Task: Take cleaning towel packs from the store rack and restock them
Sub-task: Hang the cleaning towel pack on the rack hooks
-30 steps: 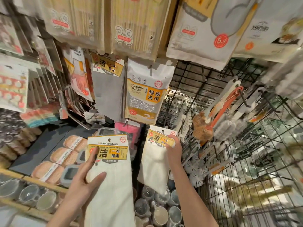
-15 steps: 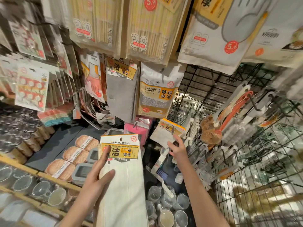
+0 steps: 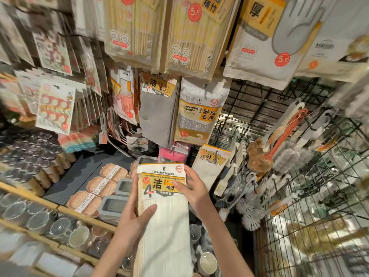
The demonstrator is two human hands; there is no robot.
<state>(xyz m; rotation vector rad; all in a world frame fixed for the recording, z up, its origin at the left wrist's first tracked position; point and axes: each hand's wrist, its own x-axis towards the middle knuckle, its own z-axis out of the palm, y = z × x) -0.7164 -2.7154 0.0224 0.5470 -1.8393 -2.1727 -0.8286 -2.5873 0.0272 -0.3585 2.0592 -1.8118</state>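
crowded store rack [image 3: 265, 108] behind; left hand [image 3: 133, 218] and right hand [image 3: 192, 187] grip towel pack [image 3: 162, 196]: light, floppy cloth; hold by stiff header card.

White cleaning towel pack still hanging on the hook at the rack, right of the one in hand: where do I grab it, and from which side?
Probably pinch the white towel pack by its stiff yellow header card, just below the hook, coming from the front. The card is the rigid part; the cloth below hangs limp. Then slide it outward along the hook. Brushes crowd its right edge.
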